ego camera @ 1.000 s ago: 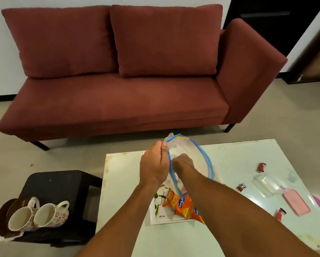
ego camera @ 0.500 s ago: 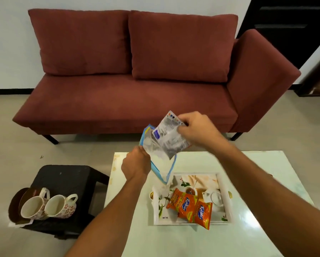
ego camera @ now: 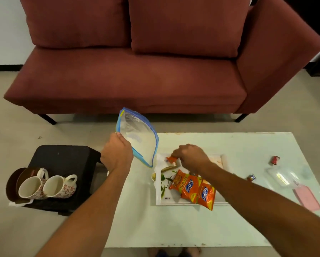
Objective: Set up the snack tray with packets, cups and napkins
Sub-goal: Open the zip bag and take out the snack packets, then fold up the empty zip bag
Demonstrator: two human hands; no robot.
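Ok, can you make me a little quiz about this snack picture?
1. True or false: the two flowery cups are already on the tray.
2. Which hand holds up the zip bag? A) left B) right
3. Fill in: the orange snack packets lie on the ____.

Key:
1. False; they stand on the black stool.
2. A; the left hand holds it, while the right hand puts a small packet on the tray.
3. Tray.

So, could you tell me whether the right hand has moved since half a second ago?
Yes. The right hand has come down from above the table's far edge to the tray, holding a small packet.
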